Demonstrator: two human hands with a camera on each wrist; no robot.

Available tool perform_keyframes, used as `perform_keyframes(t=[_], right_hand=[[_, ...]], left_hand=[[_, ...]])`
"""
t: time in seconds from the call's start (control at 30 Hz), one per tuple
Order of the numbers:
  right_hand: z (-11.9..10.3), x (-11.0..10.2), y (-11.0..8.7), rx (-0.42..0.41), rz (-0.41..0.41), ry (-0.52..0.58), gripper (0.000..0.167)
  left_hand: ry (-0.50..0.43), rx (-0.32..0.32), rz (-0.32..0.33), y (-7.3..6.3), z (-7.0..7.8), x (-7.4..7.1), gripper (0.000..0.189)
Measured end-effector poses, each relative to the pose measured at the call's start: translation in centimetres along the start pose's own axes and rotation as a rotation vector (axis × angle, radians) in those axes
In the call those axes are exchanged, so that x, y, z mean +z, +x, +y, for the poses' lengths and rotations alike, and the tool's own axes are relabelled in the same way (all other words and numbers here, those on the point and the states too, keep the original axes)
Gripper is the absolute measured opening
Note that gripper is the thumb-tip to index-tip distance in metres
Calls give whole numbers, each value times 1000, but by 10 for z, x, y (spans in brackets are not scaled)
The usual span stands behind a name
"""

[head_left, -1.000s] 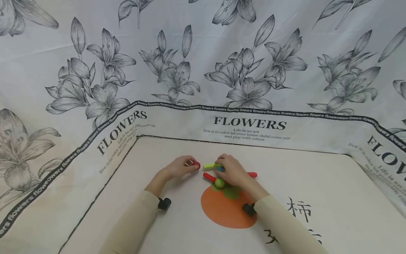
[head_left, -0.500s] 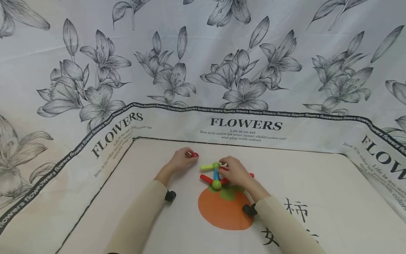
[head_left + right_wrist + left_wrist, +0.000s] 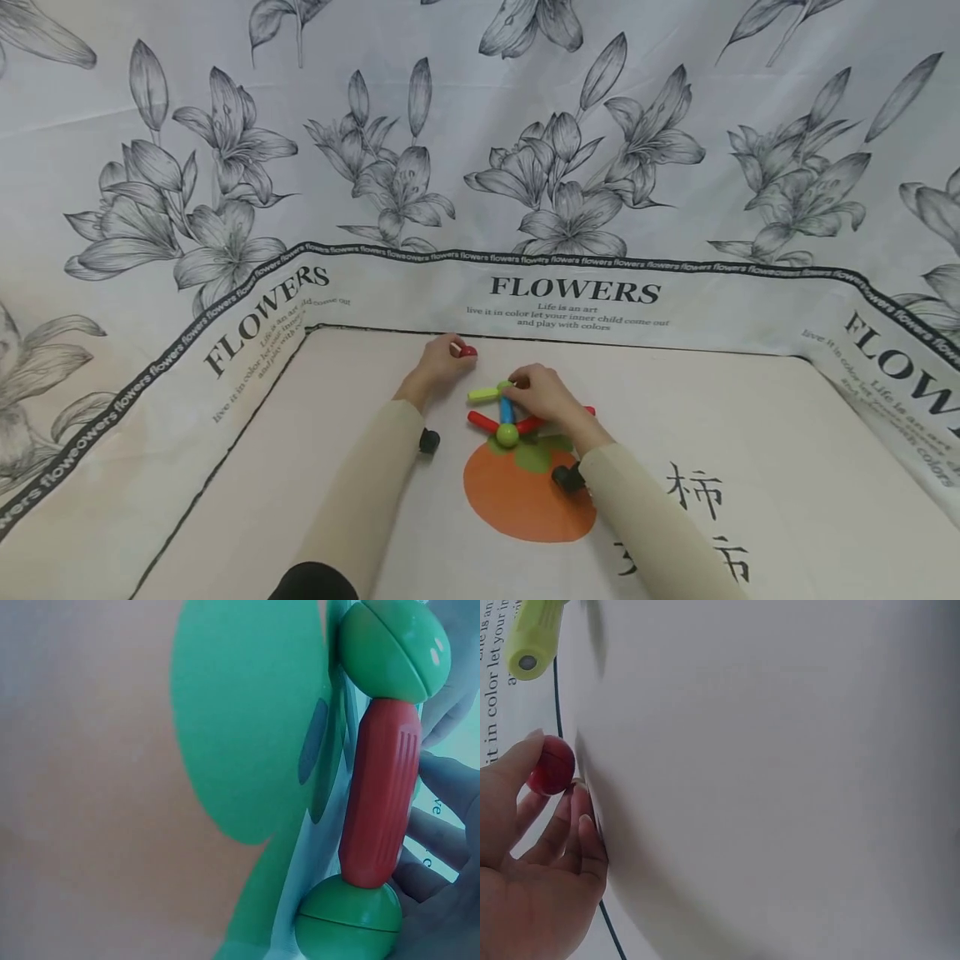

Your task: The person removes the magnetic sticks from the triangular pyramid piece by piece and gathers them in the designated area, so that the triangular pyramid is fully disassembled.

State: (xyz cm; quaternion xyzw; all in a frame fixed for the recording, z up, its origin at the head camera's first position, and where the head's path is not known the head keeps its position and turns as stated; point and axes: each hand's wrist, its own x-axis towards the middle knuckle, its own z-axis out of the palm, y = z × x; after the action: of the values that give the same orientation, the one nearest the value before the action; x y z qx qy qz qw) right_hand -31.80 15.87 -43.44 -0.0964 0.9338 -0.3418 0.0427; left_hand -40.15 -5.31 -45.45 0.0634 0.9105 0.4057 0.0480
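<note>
My left hand (image 3: pixel 442 360) pinches a red ball (image 3: pixel 553 766) between thumb and fingers, near the table's back edge. Thumb and index finger of my right hand (image 3: pixel 546 392) pinch a green ball (image 3: pixel 505 388) at the far end of a toy structure of sticks and balls. A yellow-green stick (image 3: pixel 483 395) points left from that ball, and a blue stick (image 3: pixel 507 409) runs down to a nearer green ball (image 3: pixel 507 435). Red sticks spread from the nearer ball, one to the left (image 3: pixel 482 422). In the right wrist view another red stick (image 3: pixel 381 791) joins two green balls.
The structure lies on a pale tabletop cloth (image 3: pixel 360 508), just beyond a printed orange persimmon (image 3: pixel 528 496). Black printed characters (image 3: pixel 697 487) are to the right. A flower-printed curtain (image 3: pixel 570 208) rises behind and on both sides. Another red end (image 3: pixel 590 410) shows past my right hand.
My left hand has carried the red ball away toward the back edge. The right hand has shifted at the structure, uncovering the blue stick and the far green ball.
</note>
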Motion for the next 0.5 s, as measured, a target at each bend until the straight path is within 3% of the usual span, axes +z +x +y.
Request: perform_keyframes(t=[0.23, 0.5], right_hand=[[-5, -1, 3, 28, -6, -8, 34], [-4, 0, 2, 42, -10, -17, 34]], left_hand=[[-7, -8, 5, 4, -2, 1, 33], [-19, -35, 13, -2, -4, 1, 40]])
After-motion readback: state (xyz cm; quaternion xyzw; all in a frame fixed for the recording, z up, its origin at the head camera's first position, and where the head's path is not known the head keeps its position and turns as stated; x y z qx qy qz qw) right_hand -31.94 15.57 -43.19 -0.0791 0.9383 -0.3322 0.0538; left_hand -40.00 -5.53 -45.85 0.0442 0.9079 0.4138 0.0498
